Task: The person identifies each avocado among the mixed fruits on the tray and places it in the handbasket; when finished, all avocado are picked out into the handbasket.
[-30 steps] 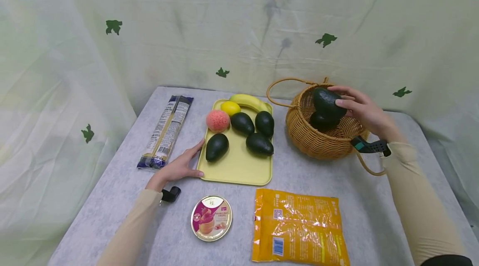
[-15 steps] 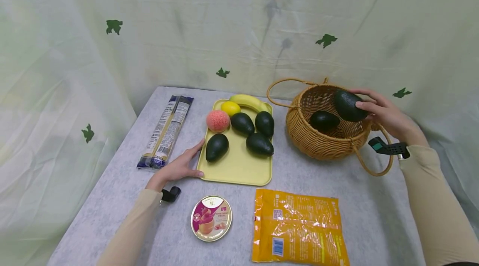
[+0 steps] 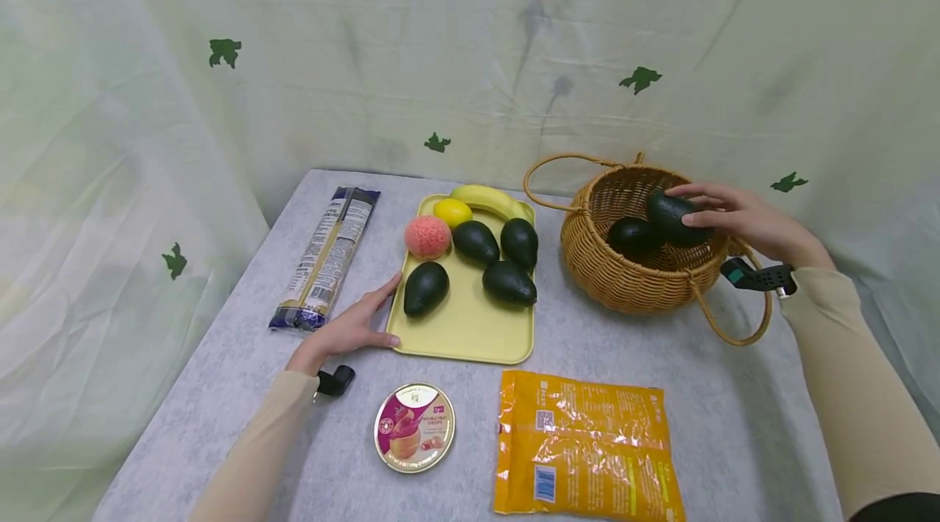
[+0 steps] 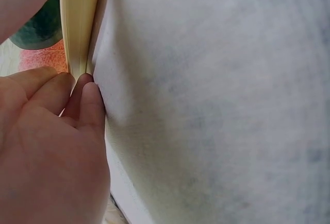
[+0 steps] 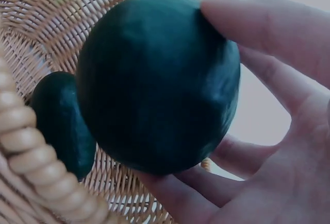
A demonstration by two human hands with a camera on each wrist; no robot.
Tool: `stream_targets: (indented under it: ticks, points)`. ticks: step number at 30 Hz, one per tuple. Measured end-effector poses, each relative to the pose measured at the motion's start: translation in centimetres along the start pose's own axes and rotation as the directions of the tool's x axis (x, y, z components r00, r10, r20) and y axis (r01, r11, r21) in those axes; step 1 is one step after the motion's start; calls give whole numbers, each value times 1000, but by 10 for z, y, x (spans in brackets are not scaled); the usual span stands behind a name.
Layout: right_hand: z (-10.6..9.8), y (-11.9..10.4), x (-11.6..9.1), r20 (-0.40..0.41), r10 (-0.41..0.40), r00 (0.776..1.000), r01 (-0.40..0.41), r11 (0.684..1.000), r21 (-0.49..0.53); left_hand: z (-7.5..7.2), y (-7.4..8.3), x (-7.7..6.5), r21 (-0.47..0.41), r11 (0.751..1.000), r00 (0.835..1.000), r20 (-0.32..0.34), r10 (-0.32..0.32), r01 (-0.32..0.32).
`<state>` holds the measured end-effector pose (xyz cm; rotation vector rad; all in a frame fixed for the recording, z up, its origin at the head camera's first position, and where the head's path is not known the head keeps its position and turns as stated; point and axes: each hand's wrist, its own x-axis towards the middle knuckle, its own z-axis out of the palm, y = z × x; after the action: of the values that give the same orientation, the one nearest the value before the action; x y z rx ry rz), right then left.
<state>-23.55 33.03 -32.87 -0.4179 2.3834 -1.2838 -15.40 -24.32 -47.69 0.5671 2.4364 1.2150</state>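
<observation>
at one o'clock, my right hand point(image 3: 742, 218) curls around an oval dark green avocado point(image 3: 671, 220) at the mouth of a round brown wicker basket point(image 3: 631, 291); a second dark green avocado point(image 3: 631, 238) lies inside, towards eight o'clock. at nine o'clock of a flat yellow rectangular tray point(image 3: 470, 334), my left hand point(image 3: 352, 329) lies spread, touching it, gripping nothing.

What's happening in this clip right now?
A person's right grip holds a dark green avocado at the mouth of a wicker basket, where a second avocado lies inside. The left grip touches the left edge of a yellow tray. Four more avocados, a banana, a lemon and a round pink item sit on the tray.
</observation>
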Motion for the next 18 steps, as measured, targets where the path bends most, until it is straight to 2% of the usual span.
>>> stream_targets:
  ticks: [5,8,13,18]
  points:
    - [5,-5,7,54,55,997,-51,996,-67,0,1,0,-2,1000,1000,-1,0,0]
    - [7,-6,11,89,65,994,-55,992,-114,0,1,-1,-1,1000,1000,-2,-1,1]
    - [10,-7,14,118,58,991,-38,986,-165,0,1,-1,-1,1000,1000,-3,-12,12]
    - [10,-8,15,93,14,996,2,986,-166,0,2,-1,1,1000,1000,0,-2,2]
